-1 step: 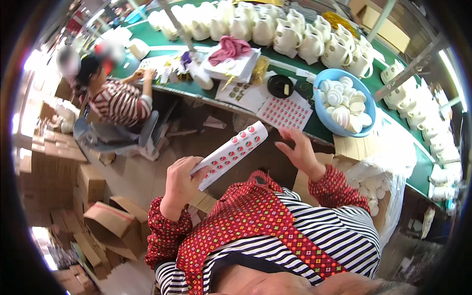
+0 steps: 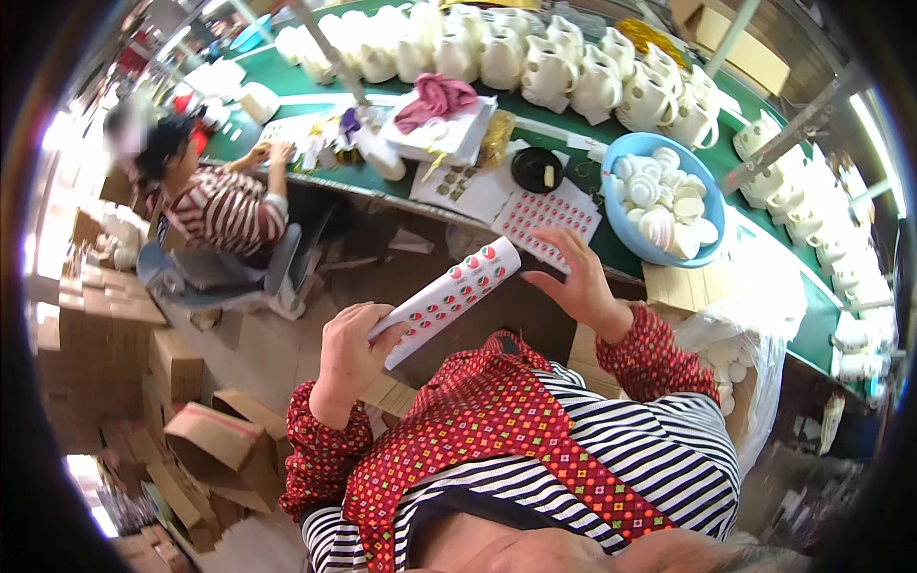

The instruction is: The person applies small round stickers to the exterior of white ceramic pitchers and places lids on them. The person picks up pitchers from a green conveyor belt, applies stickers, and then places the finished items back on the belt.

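- Left hand [image 2: 354, 350], fingers pinching, held the curled sticker sheet [image 2: 449, 298]!
- Right hand [image 2: 585, 292] hung close, fingers spread.
- Sheet looked light, bendy, creasable; edges seemed safest holds.

Strip light [image 2: 881, 158] is glaring far right of the right-hand fingers [image 2: 572, 251]; plastic bag [image 2: 755, 301], nearer them, is washing out white; glare is flaring far left of them; outermost edges are bending, darkening.

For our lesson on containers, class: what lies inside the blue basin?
The blue basin holds a heap of rounded white pieces. Its bottom and whatever lies under the top pieces cannot be seen.
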`<state>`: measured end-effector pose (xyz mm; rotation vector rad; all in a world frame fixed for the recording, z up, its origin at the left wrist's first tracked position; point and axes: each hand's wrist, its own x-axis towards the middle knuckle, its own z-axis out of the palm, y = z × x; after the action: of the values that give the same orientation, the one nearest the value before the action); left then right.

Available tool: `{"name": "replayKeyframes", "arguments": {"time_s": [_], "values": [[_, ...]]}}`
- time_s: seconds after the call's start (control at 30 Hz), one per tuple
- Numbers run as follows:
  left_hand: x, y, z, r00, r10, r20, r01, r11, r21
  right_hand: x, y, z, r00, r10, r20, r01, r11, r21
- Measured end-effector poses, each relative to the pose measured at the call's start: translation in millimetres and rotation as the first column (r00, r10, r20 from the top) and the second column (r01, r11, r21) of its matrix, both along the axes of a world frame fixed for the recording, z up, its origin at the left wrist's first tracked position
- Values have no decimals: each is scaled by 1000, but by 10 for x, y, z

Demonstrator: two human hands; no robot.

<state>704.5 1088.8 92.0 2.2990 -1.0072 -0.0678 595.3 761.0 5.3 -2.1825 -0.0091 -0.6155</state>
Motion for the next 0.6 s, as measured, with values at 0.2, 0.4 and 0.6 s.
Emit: {"name": "replayKeyframes", "arguments": {"time_s": [0.2, 0.4, 0.6], "values": [[899, -945, -96, 964, -186, 189, 206, 974, -93, 955, -639, 782, 946, 298, -129, -317, 934, -163], [1644, -1860, -98, 900, -404, 167, 369, 906, 207, 1137, -1201, 600, 975, 123, -185, -143, 985, -97], [2038, -3227, -131, 677, -736, 14, 736, 677, -9, 1065, -1636, 786, 961, -156, -228, 148, 988, -52]]}}
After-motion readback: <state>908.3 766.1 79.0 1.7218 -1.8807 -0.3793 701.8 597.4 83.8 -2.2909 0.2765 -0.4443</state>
